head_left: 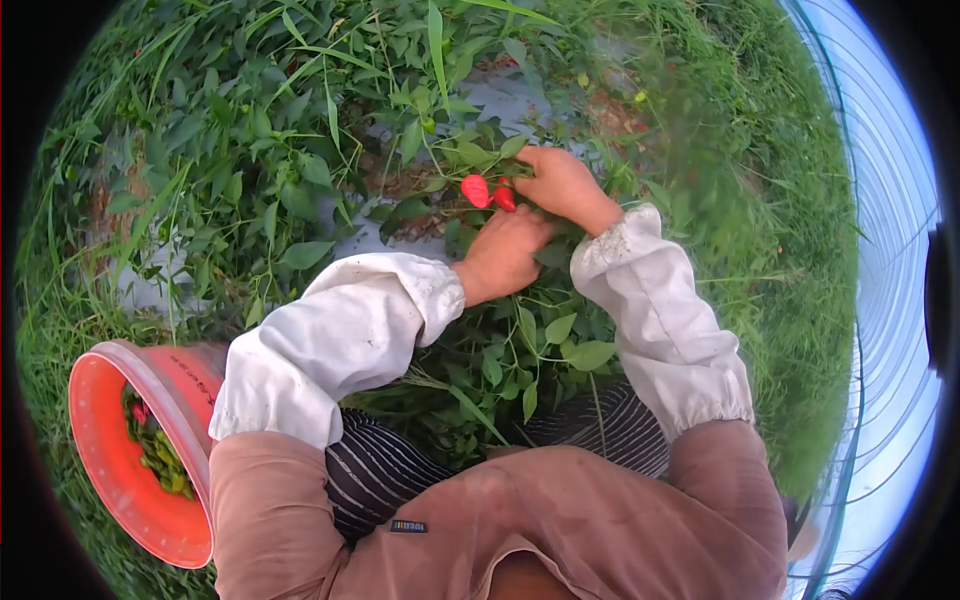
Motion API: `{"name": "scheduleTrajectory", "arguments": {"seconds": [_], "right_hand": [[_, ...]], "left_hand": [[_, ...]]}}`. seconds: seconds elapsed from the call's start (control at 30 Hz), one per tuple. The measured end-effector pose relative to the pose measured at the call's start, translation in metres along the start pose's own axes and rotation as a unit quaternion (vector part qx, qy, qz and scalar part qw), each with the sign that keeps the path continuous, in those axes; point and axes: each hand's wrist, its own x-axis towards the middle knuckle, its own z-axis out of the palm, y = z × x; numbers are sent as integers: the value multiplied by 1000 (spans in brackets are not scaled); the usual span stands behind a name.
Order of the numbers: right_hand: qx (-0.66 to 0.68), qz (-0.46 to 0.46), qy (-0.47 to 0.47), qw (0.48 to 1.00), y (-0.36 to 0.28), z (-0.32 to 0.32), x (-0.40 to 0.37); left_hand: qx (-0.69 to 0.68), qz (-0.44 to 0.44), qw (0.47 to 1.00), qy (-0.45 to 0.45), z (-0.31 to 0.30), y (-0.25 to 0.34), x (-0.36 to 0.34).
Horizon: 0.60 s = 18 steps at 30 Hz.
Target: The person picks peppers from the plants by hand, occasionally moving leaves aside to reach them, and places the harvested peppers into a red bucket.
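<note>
Two red peppers (475, 191) hang on a leafy pepper plant (475, 155), the smaller, darker red pepper (504, 196) beside the larger. Just below them is my left hand (505, 255), its fingers curled in among the leaves and partly hidden. My right hand (568, 186) reaches in from the right, thumb and fingers bent together at the leaves beside the darker pepper. What either hand grips is covered by fingers and foliage. White sleeve covers (335, 325) wrap both forearms.
An orange-red bucket (90, 430) leans at my left, with several green peppers (160, 450) and a bit of red inside. Dense grass (740, 180) grows to the right, before a curved netting (895, 200). Grey ground sheeting (505, 98) shows between plants.
</note>
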Motion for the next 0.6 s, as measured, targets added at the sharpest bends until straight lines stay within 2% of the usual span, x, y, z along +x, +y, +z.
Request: {"name": "scheduleTrajectory", "arguments": {"seconds": [0.03, 0.1, 0.17, 0.2, 0.23, 0.27, 0.3, 0.33, 0.37, 0.4, 0.43, 0.47, 0.5, 0.53, 0.6], "right_hand": [[-54, 11, -32, 998, -3, 2, 0], [-102, 6, -41, 994, -8, 0, -1], [-213, -33, -53, 975, -2, 0, 1], [-214, -33, -54, 975, 1, 1, -1], [-136, -25, 0, 990, 3, 1, -2], [-56, -16, 54, 997, 8, 3, -3], [-57, -15, 55, 997, 14, 3, -3], [35, -17, 99, 994, 20, 4, -3], [126, -19, 142, 982, 20, 3, -5], [145, 17, 141, 979, 20, 0, -10], [147, 19, 142, 979, 19, 2, -16], [157, 0, 167, 973, 20, 6, -20], [167, -22, 190, 967, 19, 9, -21], [168, -24, 192, 967, 18, 11, -22], [223, -70, 204, 951, 10, 15, -27]], "left_hand": [[-1, -3, 1000, 0, 2, -2, -3], [-23, 64, 994, 84, 4, -4, -8], [-35, 42, 997, 49, 1, -4, -11], [-46, 21, 999, 15, -3, -2, -13], [-47, 21, 999, 17, -5, -2, -18], [-75, 35, 993, 85, -4, -3, -26], [-104, 50, 982, 153, -4, -5, -31], [-104, 52, 982, 151, -5, -8, -36], [-219, -22, 958, 184, -7, -10, -41], [-327, -96, 916, 212, -8, -13, -44], [-327, -95, 917, 209, -9, -17, -43], [-461, -218, 842, 174, -16, -21, -39], [-576, -332, 735, 135, -21, -27, -33], [-574, -251, 758, 179, -18, -33, -28], [-593, -263, 741, 176, -26, -33, -16]]}}
